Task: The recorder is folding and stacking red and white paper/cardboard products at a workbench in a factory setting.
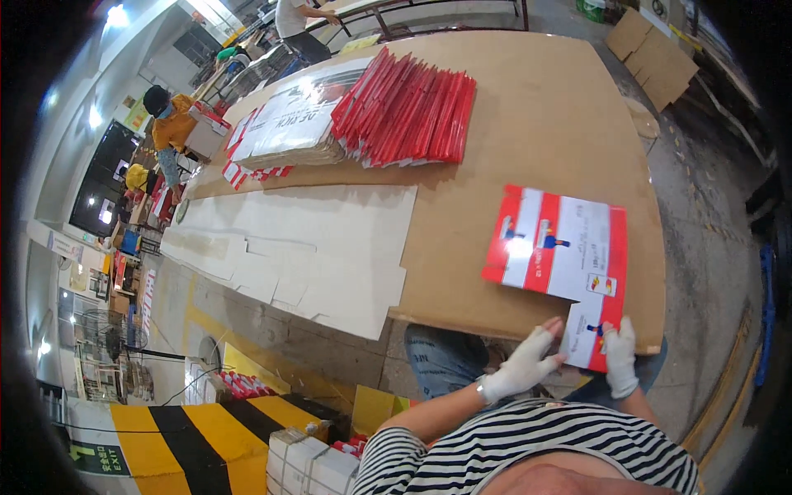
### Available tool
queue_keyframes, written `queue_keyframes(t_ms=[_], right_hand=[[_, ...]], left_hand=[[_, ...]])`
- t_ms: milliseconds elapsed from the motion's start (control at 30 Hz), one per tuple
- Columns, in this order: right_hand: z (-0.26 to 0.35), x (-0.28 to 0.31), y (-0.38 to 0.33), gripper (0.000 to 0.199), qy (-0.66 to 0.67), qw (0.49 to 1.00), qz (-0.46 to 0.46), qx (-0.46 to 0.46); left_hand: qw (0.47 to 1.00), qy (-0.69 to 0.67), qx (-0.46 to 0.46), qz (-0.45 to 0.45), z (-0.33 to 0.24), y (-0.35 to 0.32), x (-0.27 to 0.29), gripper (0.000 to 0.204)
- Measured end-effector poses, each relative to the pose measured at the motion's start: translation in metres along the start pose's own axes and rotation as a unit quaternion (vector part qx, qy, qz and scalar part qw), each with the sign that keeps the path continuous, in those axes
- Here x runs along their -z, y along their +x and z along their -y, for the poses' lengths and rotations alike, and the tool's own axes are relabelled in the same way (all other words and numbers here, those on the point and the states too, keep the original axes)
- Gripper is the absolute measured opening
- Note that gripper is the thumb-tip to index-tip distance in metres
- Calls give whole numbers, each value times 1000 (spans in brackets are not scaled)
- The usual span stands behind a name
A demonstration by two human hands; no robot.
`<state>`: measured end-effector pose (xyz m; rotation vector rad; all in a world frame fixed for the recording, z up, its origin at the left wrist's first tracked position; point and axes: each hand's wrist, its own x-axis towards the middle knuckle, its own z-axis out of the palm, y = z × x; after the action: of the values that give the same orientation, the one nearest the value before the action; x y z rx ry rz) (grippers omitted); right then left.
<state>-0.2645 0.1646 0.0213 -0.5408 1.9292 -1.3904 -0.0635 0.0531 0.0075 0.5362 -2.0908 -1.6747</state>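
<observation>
A red and white printed cardboard box blank [582,243] lies flat near the table's right front, its narrow flap reaching over the edge toward me. My right hand [621,363], in a white glove, grips the flap's right edge with the thumb on top. On the flap's other side is my left hand [525,363], also gloved, fingers spread and tips close to the flap's left edge. Whether they touch it I cannot tell. Farther back on the table, a fanned row of red folded cardboard pieces [412,111] leans beside a thick stack of white printed sheets [289,120].
Brown cardboard [544,99] covers the table, with a white sheet [305,243] at its left front. A black-and-yellow striped surface [194,445] and a strapped white bundle [301,462] stand at lower left. A person in orange [172,128] works at the far left.
</observation>
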Motion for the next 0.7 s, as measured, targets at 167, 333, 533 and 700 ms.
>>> queue_keyframes(t_ms=[167,333,533,700], right_hand=[[69,18,90,22,-126,981,149,-5],[76,-34,215,31,-118,983,99,96],[106,-159,372,47,-99,983,69,138],[124,-261,450,42,-127,974,56,179]], left_hand=[[863,474,60,-167,0,-41,139,78],[756,559,320,-115,7,-84,209,103],[732,594,313,-118,52,-127,228,91],[757,578,273,-138,50,-121,235,84]])
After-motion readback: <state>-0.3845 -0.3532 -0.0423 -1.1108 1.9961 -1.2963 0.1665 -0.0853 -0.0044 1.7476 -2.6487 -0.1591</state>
